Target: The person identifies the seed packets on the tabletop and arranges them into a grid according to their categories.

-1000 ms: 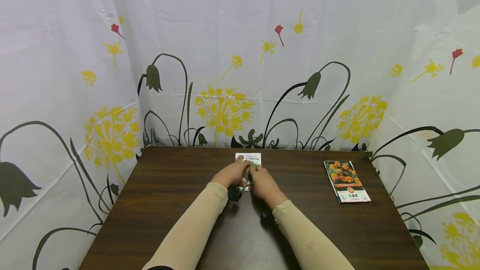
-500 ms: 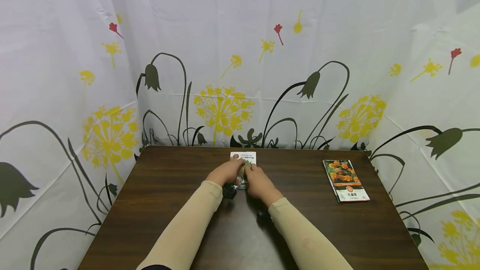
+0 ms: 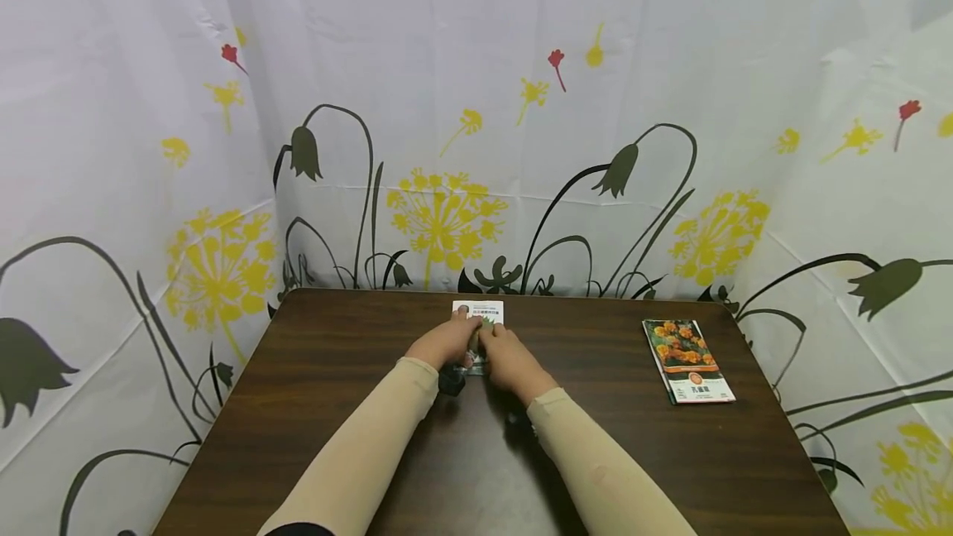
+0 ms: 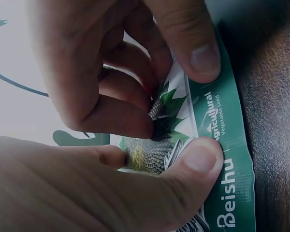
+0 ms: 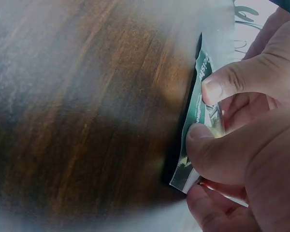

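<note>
Pinching is your work here, on a flat white-and-green paper-like packet (image 3: 479, 307) printed with a green vegetable and the words "Vegetable seed". It lies just inside the table's far edge, a little left of that edge's middle, its length running toward you. Your left hand (image 3: 442, 343) and right hand (image 3: 512, 361) both grip it, close together, thumbs (image 4: 201, 157) side by side on the green band at its near end, fingers curled in against it. From the right wrist, that end looks tilted up, with shadow under its edge.

To handle it well, you would do best to match the pressure of both thumbs, so the thin wall doesn't crease or twist; a gentle pinch on the band should spare whatever is inside. Small movements suit such close-set hands, and resting the far end on the table would steady it.

As for contents, you can't see any: the printing suggests seeds (though the wall hides whether it is full), and whether the packet is sealed can't be told.

Farther out, toward the right edge of the brown wood-grain table (image 3: 335, 428), lies a small stack of glossy packets with orange flowers and a white lower panel (image 3: 688, 361), well apart from your hands. Their contents are hidden too. Beyond the far edge hangs a white flower-patterned cloth (image 3: 462, 64).
</note>
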Available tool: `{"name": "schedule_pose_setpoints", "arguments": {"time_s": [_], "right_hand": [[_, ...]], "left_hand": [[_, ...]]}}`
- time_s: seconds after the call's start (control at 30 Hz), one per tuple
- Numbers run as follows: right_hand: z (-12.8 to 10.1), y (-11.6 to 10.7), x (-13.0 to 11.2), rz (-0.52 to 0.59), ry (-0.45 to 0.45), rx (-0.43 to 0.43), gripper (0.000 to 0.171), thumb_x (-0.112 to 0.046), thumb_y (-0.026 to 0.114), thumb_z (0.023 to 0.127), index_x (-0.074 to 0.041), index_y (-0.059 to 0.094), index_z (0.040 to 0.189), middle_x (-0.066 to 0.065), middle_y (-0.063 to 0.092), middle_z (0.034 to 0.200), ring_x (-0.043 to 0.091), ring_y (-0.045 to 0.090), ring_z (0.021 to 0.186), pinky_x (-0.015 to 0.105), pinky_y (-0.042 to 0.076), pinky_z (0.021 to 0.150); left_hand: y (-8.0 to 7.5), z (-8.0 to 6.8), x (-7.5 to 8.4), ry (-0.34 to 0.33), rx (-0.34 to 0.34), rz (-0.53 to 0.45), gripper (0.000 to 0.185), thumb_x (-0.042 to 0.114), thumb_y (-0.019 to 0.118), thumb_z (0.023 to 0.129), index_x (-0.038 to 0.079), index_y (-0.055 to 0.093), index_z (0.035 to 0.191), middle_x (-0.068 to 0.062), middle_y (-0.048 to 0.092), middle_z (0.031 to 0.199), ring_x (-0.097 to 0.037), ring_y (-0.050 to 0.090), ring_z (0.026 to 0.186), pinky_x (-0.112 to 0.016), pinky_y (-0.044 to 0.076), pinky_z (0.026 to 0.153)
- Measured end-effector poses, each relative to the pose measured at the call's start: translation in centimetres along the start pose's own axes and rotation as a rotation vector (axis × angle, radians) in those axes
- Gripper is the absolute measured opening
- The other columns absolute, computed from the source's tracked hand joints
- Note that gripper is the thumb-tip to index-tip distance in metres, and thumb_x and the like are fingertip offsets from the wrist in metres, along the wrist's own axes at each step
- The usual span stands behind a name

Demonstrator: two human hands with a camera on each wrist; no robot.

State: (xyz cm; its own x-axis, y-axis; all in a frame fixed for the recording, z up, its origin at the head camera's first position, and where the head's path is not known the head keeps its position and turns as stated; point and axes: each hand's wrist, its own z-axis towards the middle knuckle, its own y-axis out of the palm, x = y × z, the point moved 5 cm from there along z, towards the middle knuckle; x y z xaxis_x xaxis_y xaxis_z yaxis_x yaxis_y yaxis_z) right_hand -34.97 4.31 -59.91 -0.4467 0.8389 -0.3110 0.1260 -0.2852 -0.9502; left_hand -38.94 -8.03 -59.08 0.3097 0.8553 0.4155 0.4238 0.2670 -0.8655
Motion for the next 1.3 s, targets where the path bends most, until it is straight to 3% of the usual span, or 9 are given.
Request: {"name": "schedule_pose_setpoints", "arguments": {"time_s": [0.17,0.3,0.37,0.6,0.8,0.93,1.1,1.23,1.3], "right_hand": [[0.7,1.2,0.7,0.014,-0.018,0.006,0.061,0.002,0.072,0.093,-0.001,0.055,0.151,0.026,0.06,0.139,0.045,0.064,0.123,0.056,0.058,0.102],[1.3,3.2,2.0,0.019,-0.028,0.027,0.068,-0.008,0.071,0.101,-0.002,0.045,0.164,0.024,0.058,0.144,0.042,0.063,0.128,0.052,0.057,0.107],[1.5,3.8,2.3,0.013,-0.027,0.043,0.071,-0.01,0.073,0.101,-0.004,0.043,0.165,0.021,0.059,0.142,0.039,0.063,0.126,0.052,0.058,0.103],[2.3,4.4,2.6,0.078,0.019,0.045,0.073,-0.004,0.072,0.098,-0.006,0.044,0.165,0.021,0.058,0.131,0.038,0.063,0.116,0.054,0.058,0.096],[3.7,7.2,4.4,0.066,-0.008,0.082,0.073,-0.005,0.068,0.096,-0.009,0.046,0.165,0.019,0.057,0.128,0.036,0.062,0.114,0.05,0.057,0.097],[2.9,5.9,4.0,0.094,-0.001,0.068,0.069,-0.003,0.066,0.098,-0.01,0.047,0.165,0.019,0.058,0.129,0.037,0.063,0.117,0.05,0.057,0.098],[2.8,5.6,4.6,0.211,0.013,0.042,0.055,-0.005,0.066,0.102,-0.013,0.056,0.156,0.021,0.058,0.134,0.044,0.062,0.125,0.057,0.057,0.102],[2.9,5.8,5.2,0.226,-0.048,0.006,0.046,-0.007,0.07,0.099,-0.013,0.059,0.144,0.02,0.057,0.133,0.04,0.063,0.123,0.053,0.057,0.102],[2.4,4.8,4.8,0.232,-0.072,-0.045,0.044,-0.007,0.073,0.098,-0.014,0.06,0.14,0.019,0.056,0.131,0.037,0.064,0.121,0.051,0.057,0.102]], "left_hand": [[0.4,0.2,0.4,-0.029,0.004,0.059,0.094,0.001,0.091,0.087,0.002,0.041,0.166,-0.038,0.017,0.176,-0.051,0.023,0.166,-0.055,0.047,0.122],[0.8,0.1,0.8,-0.075,-0.009,0.046,0.096,-0.004,0.087,0.087,0.0,0.036,0.169,-0.038,0.012,0.177,-0.051,0.014,0.168,-0.057,0.032,0.133],[1.0,0.1,0.8,-0.096,-0.013,0.041,0.097,-0.005,0.086,0.087,0.001,0.035,0.169,-0.036,0.009,0.178,-0.05,0.011,0.169,-0.057,0.026,0.135],[0.8,0.1,1.0,-0.08,0.003,0.17,0.09,0.001,0.087,0.09,-0.001,0.04,0.167,-0.034,0.016,0.178,-0.049,0.019,0.168,-0.054,0.036,0.131],[0.3,-0.2,1.1,-0.055,-0.056,0.081,0.085,-0.004,0.077,0.093,-0.004,0.035,0.167,-0.038,0.014,0.177,-0.055,0.018,0.166,-0.057,0.032,0.132],[0.3,-0.4,1.2,-0.047,-0.06,-0.001,0.083,0.009,0.072,0.098,-0.004,0.031,0.169,-0.038,0.009,0.177,-0.056,0.01,0.167,-0.06,0.026,0.134],[0.4,-0.3,1.4,-0.023,-0.033,-0.004,0.091,0.032,0.072,0.1,-0.006,0.027,0.17,-0.04,0.008,0.177,-0.058,0.009,0.166,-0.062,0.025,0.134],[0.5,-0.1,1.0,-0.034,0.008,0.008,0.098,0.034,0.082,0.098,-0.003,0.028,0.17,-0.036,0.012,0.178,-0.055,0.015,0.167,-0.061,0.031,0.132],[0.5,0.0,0.7,-0.038,0.033,0.025,0.102,0.033,0.087,0.095,-0.002,0.03,0.17,-0.035,0.015,0.178,-0.052,0.019,0.167,-0.059,0.034,0.131]]}}
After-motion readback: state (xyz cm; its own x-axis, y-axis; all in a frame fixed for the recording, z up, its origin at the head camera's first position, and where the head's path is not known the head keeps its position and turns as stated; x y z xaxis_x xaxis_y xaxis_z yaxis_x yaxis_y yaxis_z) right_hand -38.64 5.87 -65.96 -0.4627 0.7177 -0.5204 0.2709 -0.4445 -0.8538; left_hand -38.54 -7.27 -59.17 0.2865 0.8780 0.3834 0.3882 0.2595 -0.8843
